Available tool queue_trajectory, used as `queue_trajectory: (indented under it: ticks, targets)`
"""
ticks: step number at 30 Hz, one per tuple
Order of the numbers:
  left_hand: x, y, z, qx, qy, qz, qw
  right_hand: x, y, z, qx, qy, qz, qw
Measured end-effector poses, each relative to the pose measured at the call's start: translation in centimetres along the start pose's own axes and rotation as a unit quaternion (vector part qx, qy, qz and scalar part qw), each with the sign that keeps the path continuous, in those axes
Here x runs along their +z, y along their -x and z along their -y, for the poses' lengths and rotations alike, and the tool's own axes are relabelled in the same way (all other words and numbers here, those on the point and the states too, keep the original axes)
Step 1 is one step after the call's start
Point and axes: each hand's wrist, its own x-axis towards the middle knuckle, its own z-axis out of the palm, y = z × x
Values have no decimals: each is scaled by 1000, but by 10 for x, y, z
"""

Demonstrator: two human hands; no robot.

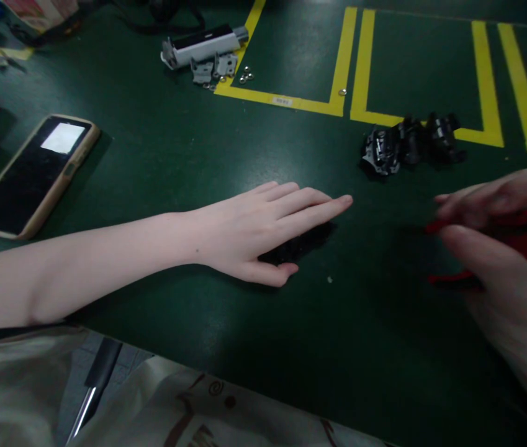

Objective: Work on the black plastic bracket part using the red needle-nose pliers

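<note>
Nearest the table's edge, the right hand [500, 248] sat on the right side, fingers pinched round a red-handled tool [519, 245], pretty blurry. Its handles ran roughly left-right, red tips pointing left. The left hand [263, 230] lay flat, fingers straight and together, pointing right, resting on a small black part [298, 245] whose long axis also ran left-right. Bare green table [226, 323] lay open between and in front of both hands. Further back right was a clump of black parts [407, 146] on the yellow tape [360, 62]. Far left lay a phone [35, 177]; farthest back, a metal hinge piece [205, 46] with loose screws [246, 76].
</note>
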Motion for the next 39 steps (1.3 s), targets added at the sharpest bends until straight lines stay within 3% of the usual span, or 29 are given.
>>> queue_trajectory:
  ticks: [5,13,16,19,26,33,39]
  targets:
    - [1,2,-1,-13,14,-5,1000,3,-2,-3,-14,-21,40,999]
    - [1,2,-2,-113,-13,-45,993,6,2,18,145,100,41,983]
    - [-1,2,-2,-118,7,-41,992,7,3,21,156,130,53,978]
    - [-3,1,-2,-116,32,-51,991,5,4,19,119,164,74,976]
    - [-6,0,-4,-109,155,-45,981,1,2,15,-58,187,112,974]
    - [-8,-4,-9,-107,173,-17,979,4,3,14,-225,235,170,930]
    - [-7,-3,-10,-83,169,-10,982,9,4,11,-269,254,158,916]
